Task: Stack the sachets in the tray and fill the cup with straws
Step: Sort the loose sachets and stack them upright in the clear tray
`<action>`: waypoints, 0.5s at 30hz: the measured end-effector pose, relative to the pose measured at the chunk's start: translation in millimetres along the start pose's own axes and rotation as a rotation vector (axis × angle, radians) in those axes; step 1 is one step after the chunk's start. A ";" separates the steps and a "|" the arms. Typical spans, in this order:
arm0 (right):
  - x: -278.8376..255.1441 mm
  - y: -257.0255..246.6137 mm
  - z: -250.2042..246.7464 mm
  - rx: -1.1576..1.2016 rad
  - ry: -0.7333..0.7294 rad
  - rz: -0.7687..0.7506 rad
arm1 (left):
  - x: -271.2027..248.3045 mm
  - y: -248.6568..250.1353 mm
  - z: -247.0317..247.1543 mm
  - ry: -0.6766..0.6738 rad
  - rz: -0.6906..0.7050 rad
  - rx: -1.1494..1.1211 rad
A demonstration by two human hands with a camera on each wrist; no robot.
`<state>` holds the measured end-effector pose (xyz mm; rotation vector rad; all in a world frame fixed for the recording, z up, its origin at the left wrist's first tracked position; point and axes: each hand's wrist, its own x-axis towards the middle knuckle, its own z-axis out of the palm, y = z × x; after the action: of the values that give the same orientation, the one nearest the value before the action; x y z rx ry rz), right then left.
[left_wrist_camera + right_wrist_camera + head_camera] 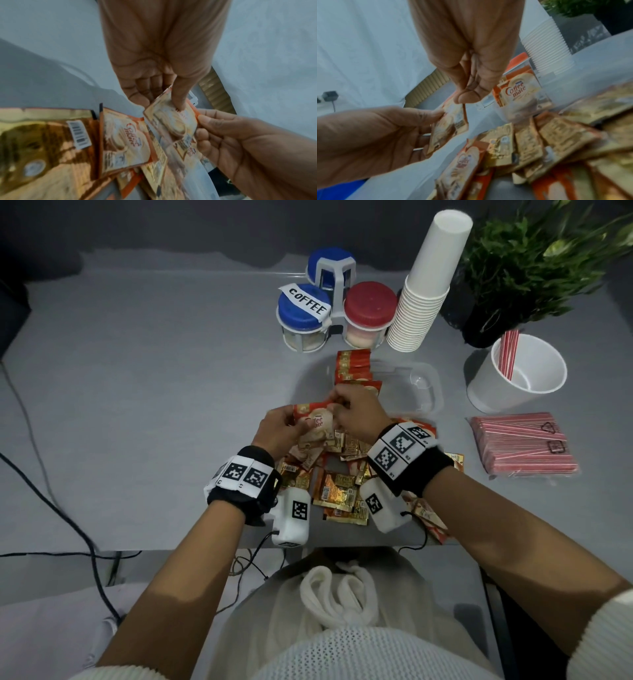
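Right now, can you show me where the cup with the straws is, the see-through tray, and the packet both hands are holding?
cup (486,385), head view, on its white outer wall.
tray (437,392), head view, on its clear right rim.
packet (173,121), left wrist view, on its printed front.

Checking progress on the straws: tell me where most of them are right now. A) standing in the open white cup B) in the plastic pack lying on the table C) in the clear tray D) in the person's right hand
B: the straw pack lies full on the table, while the open cup holds only a few straws.
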<state>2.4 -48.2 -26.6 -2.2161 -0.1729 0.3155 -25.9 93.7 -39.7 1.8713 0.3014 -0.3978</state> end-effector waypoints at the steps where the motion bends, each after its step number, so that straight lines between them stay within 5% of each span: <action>1: 2.0 -0.1 1.0 0.067 0.020 0.036 | 0.1 1.0 -1.9 0.021 -0.004 -0.017; 4: 4.0 2.5 9.1 0.115 0.041 0.120 | 1.0 0.4 -8.0 0.083 -0.021 -0.076; 7: 3.0 6.4 19.2 -0.146 -0.047 0.156 | 0.7 -2.7 -13.5 0.130 -0.082 -0.143; 15: -8.3 10.9 41.6 -0.400 -0.192 0.078 | -0.9 -21.7 -18.1 0.190 -0.157 -0.188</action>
<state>-17.3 -25.5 -58.4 -2.5905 -0.2729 0.5793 -33.1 117.9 -52.6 1.7076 0.5969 -0.2870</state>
